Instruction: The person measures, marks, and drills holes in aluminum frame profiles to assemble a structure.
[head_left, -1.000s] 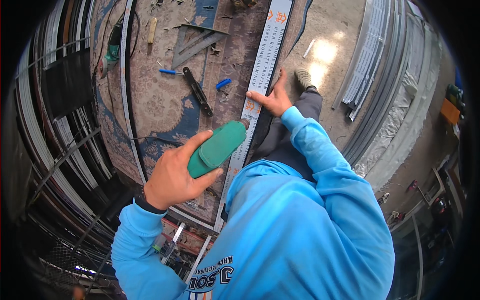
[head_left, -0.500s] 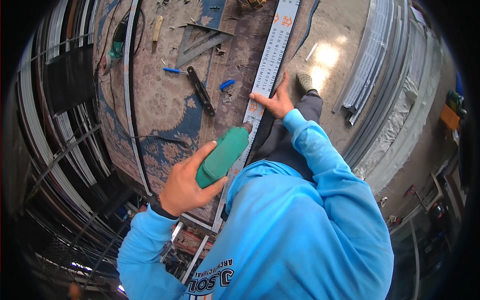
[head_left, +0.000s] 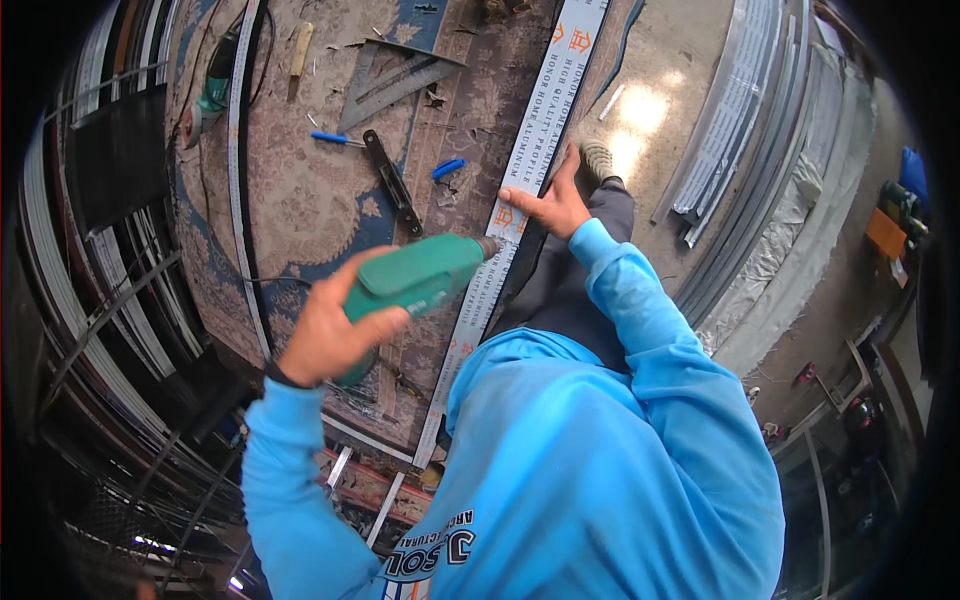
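My left hand (head_left: 335, 325) is closed around a green cordless drill (head_left: 415, 275), whose dark chuck points right toward a long aluminium profile (head_left: 548, 110) in printed white film. A small gap seems to lie between the drill's tip and the profile, though I cannot tell for certain. My right hand (head_left: 558, 205) grips the profile farther up, thumb on its face and the other fingers at its right edge. Left of the profile lie a black door-handle-like bar (head_left: 392, 183), a blue pen (head_left: 336, 138) and a blue cap (head_left: 448, 168).
A metal set square (head_left: 400, 85), a wooden piece (head_left: 301, 50) and a green angle grinder (head_left: 212, 90) lie on the patterned carpet (head_left: 300, 180). A second filmed profile (head_left: 240, 150) runs along the left. Long profiles are stacked at the far left and on the right floor.
My left hand has swung the drill left and tilted it closer to level, its tip drawing back slightly from the profile. My right hand keeps its grip. The view has shifted slightly.
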